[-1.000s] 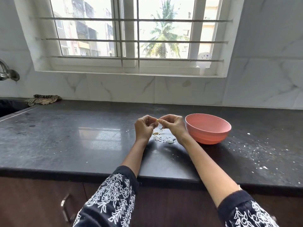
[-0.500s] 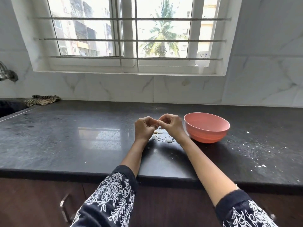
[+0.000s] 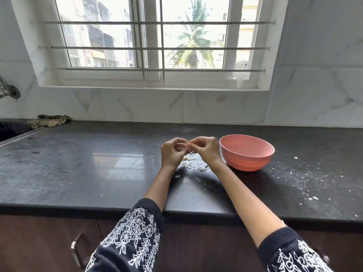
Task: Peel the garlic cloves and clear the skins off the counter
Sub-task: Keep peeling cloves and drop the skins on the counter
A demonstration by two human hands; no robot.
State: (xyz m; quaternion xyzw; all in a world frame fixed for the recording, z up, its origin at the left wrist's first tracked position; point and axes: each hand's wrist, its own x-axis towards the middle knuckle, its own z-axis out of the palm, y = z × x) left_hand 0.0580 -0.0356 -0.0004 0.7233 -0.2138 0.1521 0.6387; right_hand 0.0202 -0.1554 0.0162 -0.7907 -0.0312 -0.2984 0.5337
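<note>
Both hands hovered just above the dark worktop (image 3: 82,165). The left hand (image 3: 171,154) and right hand (image 3: 206,151) met fingertip to fingertip, their fingers curled and pinching a small garlic clove (image 3: 189,143) between them. Directly beneath, a scatter of pale garlic skins (image 3: 193,164) lay on the worktop. A pink bowl (image 3: 246,153) stood at 3 o'clock from the hands, just beside the right wrist. A striped cloth (image 3: 50,120) lay far off at 10 o'clock, near the sink edge.
</note>
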